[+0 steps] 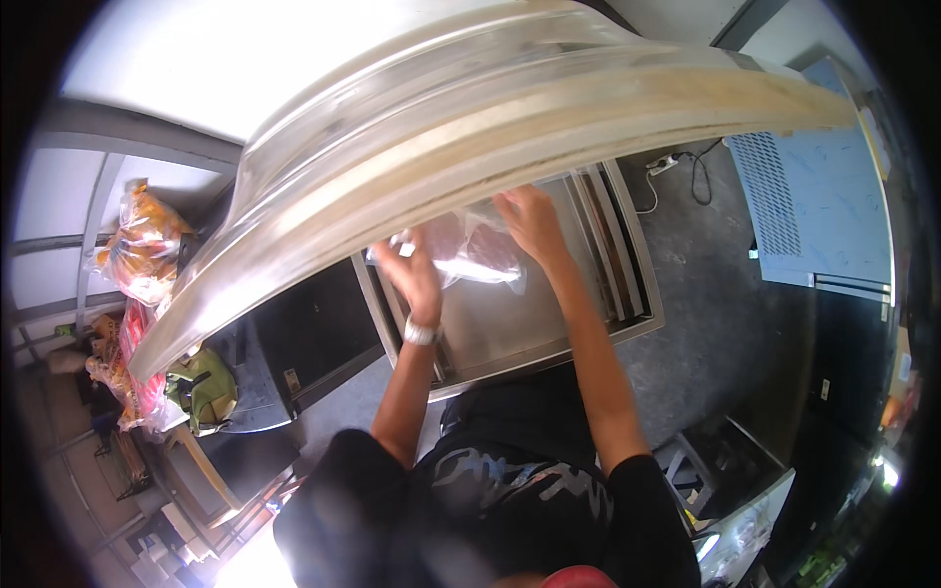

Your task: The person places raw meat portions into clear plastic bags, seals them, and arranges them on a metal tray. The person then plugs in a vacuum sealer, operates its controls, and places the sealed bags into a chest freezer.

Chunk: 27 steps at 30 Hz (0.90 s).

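Before me is an open metal drawer or shallow bin (507, 331) with a clear plastic bag (478, 250) of dark reddish contents in it. My left hand (415, 275), with a white band at the wrist, is at the bag's left end, fingers apart. At the bag's upper right edge is my right hand (529, 220), its fingers bent; whether it grips the plastic cannot be told. A large pale translucent curved sheet or cover (441, 147) spans the view above both hands and hides the far part of the bin.
A dark cabinet (316, 323) stands left of the bin, near a green bag (202, 389). Filled plastic bags (143, 242) are at the far left. On the floor at the upper right lies a power strip (662, 164), with a blue perforated metal panel (809, 198) beyond.
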Tool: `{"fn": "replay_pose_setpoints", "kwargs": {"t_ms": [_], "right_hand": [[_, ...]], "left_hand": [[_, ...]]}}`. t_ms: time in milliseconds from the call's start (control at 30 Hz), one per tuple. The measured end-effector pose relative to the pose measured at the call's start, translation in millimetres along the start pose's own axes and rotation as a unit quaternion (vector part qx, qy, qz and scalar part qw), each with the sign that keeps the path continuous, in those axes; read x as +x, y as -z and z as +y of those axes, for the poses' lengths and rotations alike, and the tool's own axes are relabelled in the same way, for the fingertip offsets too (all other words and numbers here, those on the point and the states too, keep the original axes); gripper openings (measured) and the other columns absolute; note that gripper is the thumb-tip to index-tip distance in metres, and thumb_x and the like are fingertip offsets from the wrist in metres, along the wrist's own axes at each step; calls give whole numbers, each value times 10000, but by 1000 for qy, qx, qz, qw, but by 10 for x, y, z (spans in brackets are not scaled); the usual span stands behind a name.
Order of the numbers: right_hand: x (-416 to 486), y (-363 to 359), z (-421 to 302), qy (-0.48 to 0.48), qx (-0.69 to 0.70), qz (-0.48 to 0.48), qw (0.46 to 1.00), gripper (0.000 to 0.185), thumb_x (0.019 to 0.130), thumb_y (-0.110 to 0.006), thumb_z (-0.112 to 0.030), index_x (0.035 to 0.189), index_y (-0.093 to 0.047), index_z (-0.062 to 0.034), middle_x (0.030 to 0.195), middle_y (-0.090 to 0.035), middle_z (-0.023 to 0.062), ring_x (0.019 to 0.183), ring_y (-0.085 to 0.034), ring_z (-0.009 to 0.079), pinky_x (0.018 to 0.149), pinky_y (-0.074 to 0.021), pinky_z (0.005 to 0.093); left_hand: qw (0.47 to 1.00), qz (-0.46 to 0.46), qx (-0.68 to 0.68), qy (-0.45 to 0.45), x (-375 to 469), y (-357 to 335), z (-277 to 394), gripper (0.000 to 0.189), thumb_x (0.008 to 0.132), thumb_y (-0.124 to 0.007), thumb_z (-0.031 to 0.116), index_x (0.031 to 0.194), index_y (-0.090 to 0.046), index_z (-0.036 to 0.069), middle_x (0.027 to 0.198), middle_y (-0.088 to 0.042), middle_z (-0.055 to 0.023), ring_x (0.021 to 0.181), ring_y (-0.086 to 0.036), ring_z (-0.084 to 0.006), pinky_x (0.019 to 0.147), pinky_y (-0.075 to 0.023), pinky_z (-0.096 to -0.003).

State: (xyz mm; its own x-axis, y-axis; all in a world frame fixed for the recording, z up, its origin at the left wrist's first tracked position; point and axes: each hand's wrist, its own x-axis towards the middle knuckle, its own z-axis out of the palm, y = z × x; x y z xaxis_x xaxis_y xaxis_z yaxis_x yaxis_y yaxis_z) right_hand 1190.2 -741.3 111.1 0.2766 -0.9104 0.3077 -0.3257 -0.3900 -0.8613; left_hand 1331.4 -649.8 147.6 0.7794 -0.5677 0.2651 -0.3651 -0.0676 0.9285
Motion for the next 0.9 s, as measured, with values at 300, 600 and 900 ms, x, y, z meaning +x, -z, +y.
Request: {"fn": "replay_pose_setpoints", "kwargs": {"t_ms": [300,600,900], "right_hand": [[682,-1438,372,35,-68,-157,985,382,750,-682,-394,907,-642,-48,817,-654,170,797,-634,317,717,-493,387],[559,-768,-156,-18,35,-177,984,207,754,-686,-242,835,-676,-51,732,-651,134,685,-638,253,620,-472,338],[-824,754,-590,-185,352,97,912,177,879,-601,-177,819,-589,-10,705,-580,33,657,-557,78,595,-482,224]], "left_hand": [[948,-71,-113,290,1,572,-777,431,868,-607,309,1125,-499,-19,1020,-580,-93,904,-582,-188,728,-469,-310],[930,6,-283,233,-153,358,-663,174,930,-523,227,935,-495,55,961,-574,-57,828,-529,-116,754,-448,-292],[928,-306,-178,-120,83,-299,547,128,926,-514,99,899,-563,-16,772,-537,-2,707,-488,-58,644,-394,-193]]}}
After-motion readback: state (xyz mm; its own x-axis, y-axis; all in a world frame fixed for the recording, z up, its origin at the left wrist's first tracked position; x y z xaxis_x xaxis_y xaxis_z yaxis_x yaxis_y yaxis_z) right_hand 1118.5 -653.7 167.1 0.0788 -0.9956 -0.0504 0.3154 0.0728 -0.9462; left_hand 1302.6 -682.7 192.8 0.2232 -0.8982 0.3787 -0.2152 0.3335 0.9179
